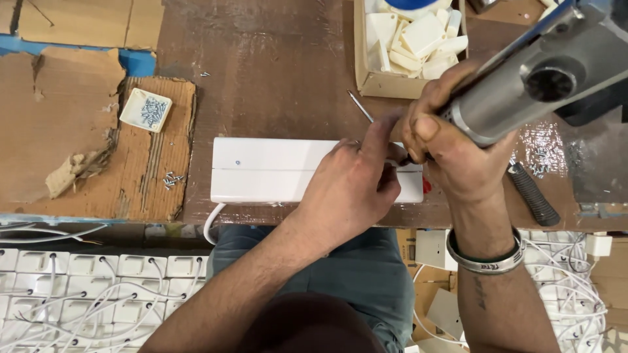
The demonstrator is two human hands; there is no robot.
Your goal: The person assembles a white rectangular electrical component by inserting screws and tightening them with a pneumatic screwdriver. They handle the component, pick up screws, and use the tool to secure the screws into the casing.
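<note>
Gripping a metal driver, right hand; left fingers pinch at smooth white casing.

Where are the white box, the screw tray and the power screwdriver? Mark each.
white box (pixel 261 171): head view, bare top face.
screw tray (pixel 145 110): head view, middle of tray.
power screwdriver (pixel 517 98): head view, grey barrel.

My brown table carries a long white plastic casing near its front edge, a cardboard box of white plastic parts at the back, and torn cardboard sheets to the left. On the cardboard sit a small square white tray of screws and a few loose screws.
</note>
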